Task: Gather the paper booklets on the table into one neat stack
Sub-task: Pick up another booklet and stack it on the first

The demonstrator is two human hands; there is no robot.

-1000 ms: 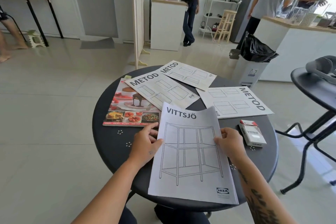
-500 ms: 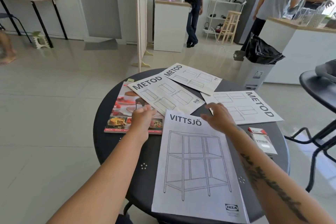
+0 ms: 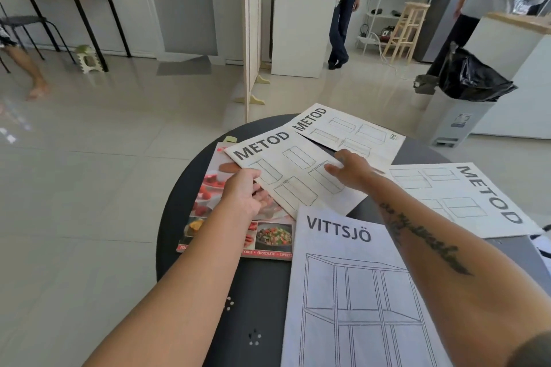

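Observation:
On the round black table [image 3: 179, 247] lie several booklets. A VITTSJÖ booklet [image 3: 354, 301] lies nearest me. A METOD booklet [image 3: 298, 179] in the middle rests partly on a colourful recipe booklet [image 3: 208, 205]. My left hand [image 3: 243, 192] holds this METOD booklet at its near-left edge, fingers tucked under the paper. My right hand [image 3: 350, 168] pinches its right edge. A second METOD booklet [image 3: 354, 131] lies at the far side and a third [image 3: 465, 197] on the right, partly under my right forearm.
A bin with a black bag [image 3: 468, 89] stands beyond the table on the right. A pale divider panel [image 3: 252, 33] stands just behind the table. Two people stand near white counters [image 3: 298, 36] at the back.
Both hands have left the VITTSJÖ booklet and moved forward to the middle METOD booklet, taking hold of its left and right edges. My head has come closer to the table.

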